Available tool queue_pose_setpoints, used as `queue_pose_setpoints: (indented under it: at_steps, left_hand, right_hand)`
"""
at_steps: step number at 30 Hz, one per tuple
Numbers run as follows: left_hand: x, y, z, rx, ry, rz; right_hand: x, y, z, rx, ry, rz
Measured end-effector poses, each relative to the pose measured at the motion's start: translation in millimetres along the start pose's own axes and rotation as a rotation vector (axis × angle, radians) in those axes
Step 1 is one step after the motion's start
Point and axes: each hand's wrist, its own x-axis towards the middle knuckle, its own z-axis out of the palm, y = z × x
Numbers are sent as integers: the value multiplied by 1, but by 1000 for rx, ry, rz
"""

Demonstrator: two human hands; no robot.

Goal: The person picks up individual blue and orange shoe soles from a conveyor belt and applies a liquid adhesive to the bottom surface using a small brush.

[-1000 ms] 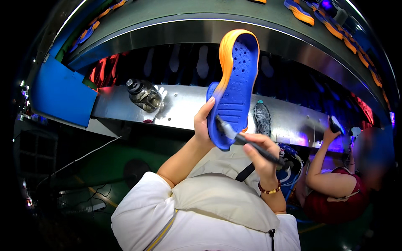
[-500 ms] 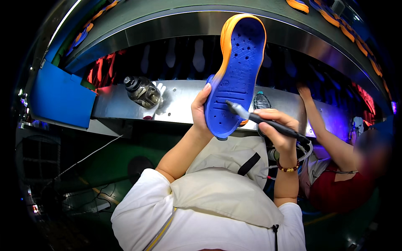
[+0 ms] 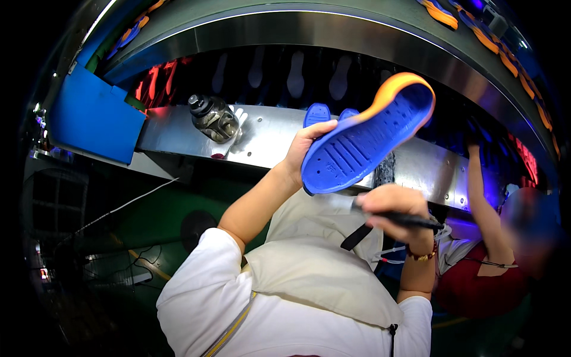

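A blue and orange shoe sole (image 3: 348, 154) hangs tilted over the metal ledge, its orange heel end up to the right. My left hand (image 3: 306, 149) is closed on its left edge near the broad end. Blue pieces (image 3: 317, 114) show behind the sole; whether my left hand holds them too cannot be made out. My right hand (image 3: 398, 208), blurred by motion, is closed round a black pen-shaped tool (image 3: 410, 221), apart from the sole and below it. The tool's tip is smeared.
On the metal ledge (image 3: 267, 135) stands a dark-lidded bottle (image 3: 215, 123) beside white cloth or a glove (image 3: 239, 122). Beyond it runs a belt (image 3: 250, 13) carrying more soles (image 3: 440, 13). A co-worker's arm (image 3: 485, 196) reaches forward at the right. A blue panel (image 3: 98, 116) stands left.
The sole has tipped over to the right and come lower. My right hand has drawn the tool down, off the sole's surface. The view has shifted slightly.
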Motion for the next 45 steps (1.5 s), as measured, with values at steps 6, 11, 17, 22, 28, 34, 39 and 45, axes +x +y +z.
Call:
queue_pose_setpoints:
  at_steps: [6,11,17,22,28,34,39,45]
  left_hand:
    - [-5,-1,7,372,204,-350]
    - [-5,2,14,493,296,-497]
    - [-17,7,14,616,399,-563]
    - [-23,12,35,970,389,-565]
    - [-34,25,19,869,367,-498]
    - [-39,25,2,795,336,-454]
    - [-22,-9,0,381,197,-219]
    - [-16,-8,-11,379,176,-220]
  right_hand:
    - [0,-7,-11,-89,-337,116]
    - [-7,6,-17,-11,-222,166]
    - [-11,-16,-41,-164,-404,239]
    - [-25,9,-31,-200,-344,252]
    - [-32,17,-41,-147,-52,204]
    - [-52,21,-33,15,-39,414]
    - [-30,11,12,612,290,490]
    - [-27,37,31,347,462,468]
